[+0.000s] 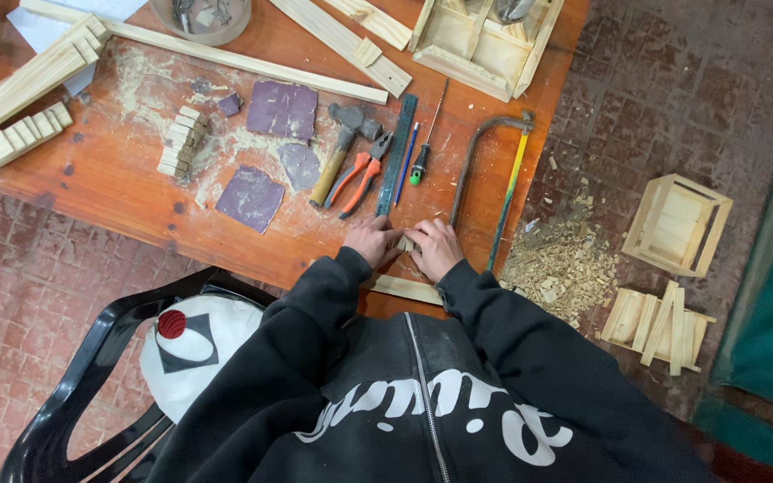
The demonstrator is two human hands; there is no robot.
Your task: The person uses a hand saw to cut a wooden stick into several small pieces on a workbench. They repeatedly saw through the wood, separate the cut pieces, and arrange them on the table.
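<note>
The fingers (pixel 393 241) of the left hand (pixel 370 240) and right hand (pixel 434 248) pinch a small wooden piece (pixel 403 242) together on the table (pixel 118 179); the person seems to be positioning it, and a steady hold is needed next.

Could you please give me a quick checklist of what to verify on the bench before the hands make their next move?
1. Small wood piece held between left hand and right hand: ok.
2. Grip details on the piece: cannot tell, fingers hide it.
3. Hacksaw lies close beside the right hand: ok.
4. Hammer and pliers lie apart from both hands: ok.
5. Wooden strip overhangs the table edge: not ok.
</note>
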